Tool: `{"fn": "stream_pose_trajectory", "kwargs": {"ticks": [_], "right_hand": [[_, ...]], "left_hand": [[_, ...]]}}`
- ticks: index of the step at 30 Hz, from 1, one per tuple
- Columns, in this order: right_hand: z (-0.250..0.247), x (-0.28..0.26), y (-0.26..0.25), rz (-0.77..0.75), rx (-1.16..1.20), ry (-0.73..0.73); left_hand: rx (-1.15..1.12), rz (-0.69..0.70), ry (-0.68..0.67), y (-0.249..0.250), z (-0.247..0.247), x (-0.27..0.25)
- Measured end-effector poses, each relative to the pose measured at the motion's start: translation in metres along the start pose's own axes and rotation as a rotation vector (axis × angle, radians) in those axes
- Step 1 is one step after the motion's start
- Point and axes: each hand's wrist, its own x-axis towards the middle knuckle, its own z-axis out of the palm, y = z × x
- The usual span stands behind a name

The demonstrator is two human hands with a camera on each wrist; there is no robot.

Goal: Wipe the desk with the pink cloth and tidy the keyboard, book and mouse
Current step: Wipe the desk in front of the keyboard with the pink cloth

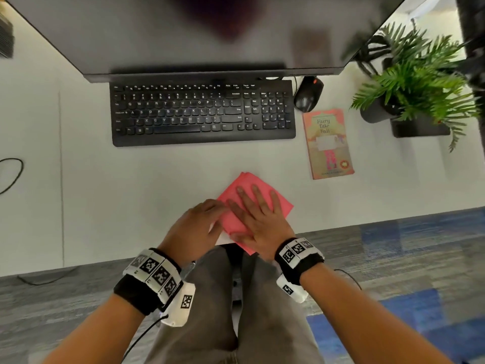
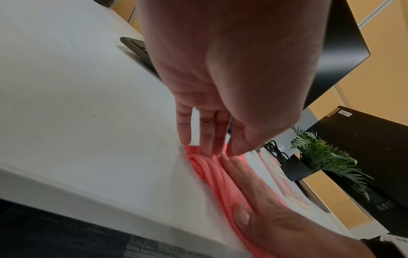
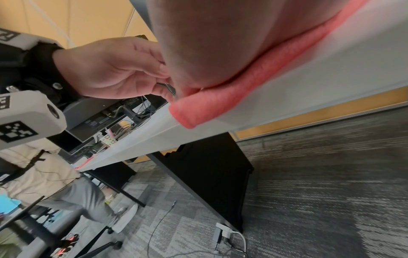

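A folded pink cloth (image 1: 275,203) lies at the front edge of the white desk (image 1: 131,193), one corner hanging over it. My right hand (image 1: 258,216) lies flat on the cloth with fingers spread. My left hand (image 1: 199,224) touches the cloth's left edge (image 2: 209,167) with straight fingertips (image 2: 206,148). The black keyboard (image 1: 202,114) sits under the monitor. The black mouse (image 1: 308,94) is right of it, and the book (image 1: 328,143) lies flat below the mouse. In the right wrist view the cloth (image 3: 220,103) is pressed under my palm.
A large dark monitor (image 1: 196,32) overhangs the back of the desk. A potted fern (image 1: 409,88) stands at the right rear. A black cable (image 1: 11,174) loops at the left edge. My knees are under the desk front; another seated person (image 3: 44,174) is to the left.
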Motion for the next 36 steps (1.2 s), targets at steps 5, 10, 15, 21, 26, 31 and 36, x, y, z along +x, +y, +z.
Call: {"fn": "stream_pose_trajectory", "kwargs": {"ticks": [5, 10, 15, 21, 26, 31, 36], "right_hand": [[0.004, -0.018, 0.027, 0.102, 0.011, 0.013], [0.009, -0.03, 0.042, 0.326, 0.057, 0.066], [0.012, -0.013, 0.02, 0.596, 0.172, 0.149], [0.009, -0.009, 0.0, 0.339, 0.082, 0.059], [0.013, -0.031, 0.031, 0.131, 0.034, 0.043], [0.014, -0.043, 0.047, 0.194, 0.073, 0.076], [0.008, -0.055, 0.079, 0.33, 0.071, 0.059]], "left_hand": [[0.021, 0.013, -0.027, 0.003, 0.002, 0.0], [0.026, 0.015, -0.032, 0.007, 0.002, -0.002], [0.026, 0.023, -0.035, 0.014, 0.007, 0.0], [0.093, 0.008, -0.055, 0.024, 0.017, 0.009], [0.134, 0.053, -0.118, 0.032, 0.021, 0.024], [0.155, 0.026, -0.129, 0.037, 0.02, 0.035], [0.17, -0.046, -0.122, 0.038, 0.019, 0.042]]}}
